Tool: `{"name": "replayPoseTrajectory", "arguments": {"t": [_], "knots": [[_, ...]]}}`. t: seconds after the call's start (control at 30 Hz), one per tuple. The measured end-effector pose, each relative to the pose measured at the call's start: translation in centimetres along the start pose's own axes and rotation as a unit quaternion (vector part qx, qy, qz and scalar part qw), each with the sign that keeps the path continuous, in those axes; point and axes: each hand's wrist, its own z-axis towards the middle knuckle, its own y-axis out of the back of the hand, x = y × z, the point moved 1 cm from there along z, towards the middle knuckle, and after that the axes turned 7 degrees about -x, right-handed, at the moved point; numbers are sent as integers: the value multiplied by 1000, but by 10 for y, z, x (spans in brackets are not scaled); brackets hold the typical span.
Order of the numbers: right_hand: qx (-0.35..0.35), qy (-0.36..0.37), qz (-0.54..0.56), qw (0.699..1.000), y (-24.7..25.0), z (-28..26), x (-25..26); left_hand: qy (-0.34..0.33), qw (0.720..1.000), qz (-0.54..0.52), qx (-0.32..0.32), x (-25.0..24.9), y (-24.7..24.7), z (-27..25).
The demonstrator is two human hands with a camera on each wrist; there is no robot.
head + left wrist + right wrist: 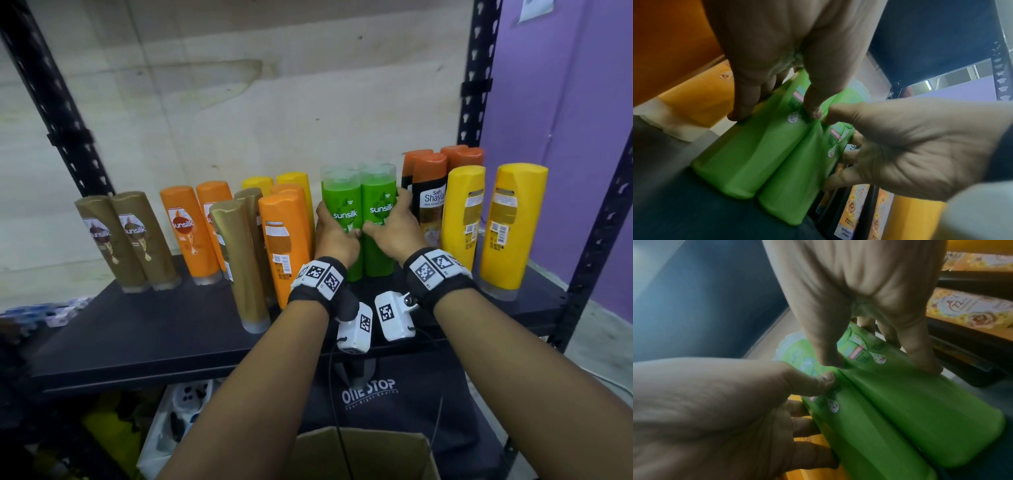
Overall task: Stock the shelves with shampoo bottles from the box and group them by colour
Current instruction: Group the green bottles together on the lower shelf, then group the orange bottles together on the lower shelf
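My left hand (334, 236) grips the left green bottle (340, 219): fingers wrapped round its outer side, thumb (813, 100) pressed on its front face. My right hand (394, 229) grips the right green bottle (378, 219) in the same manner, fingers round its right side, thumb (824, 352) on the front. The two thumb tips meet at the seam between the bottles. Both green bottles stand upright, touching side by side, on the black shelf (154, 329), right of its middle and toward the rear.

Immediately left of the pair: an orange bottle (286, 246) with its back label facing me, and two yellow bottles (274, 181) behind it. Further left, a gold bottle (239, 263) near the front edge, two orange bottles (197, 233) behind it, then two gold bottles (126, 240) toward the left end.

Immediately right of the pair: dark bottles with orange caps (428, 192), the front one marked "Safi Shayla". Two yellow bottles (489, 219) stand at the right end.

The cardboard box (363, 455) sits below the shelf's front edge, open; contents cannot be seen.
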Motion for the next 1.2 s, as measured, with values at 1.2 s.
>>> {"name": "replayPoseTrajectory", "arguments": {"t": [1.2], "knots": [[78,133,-171,973,26,-82,5,-161,962,221,15,-3,55,-92]]}}
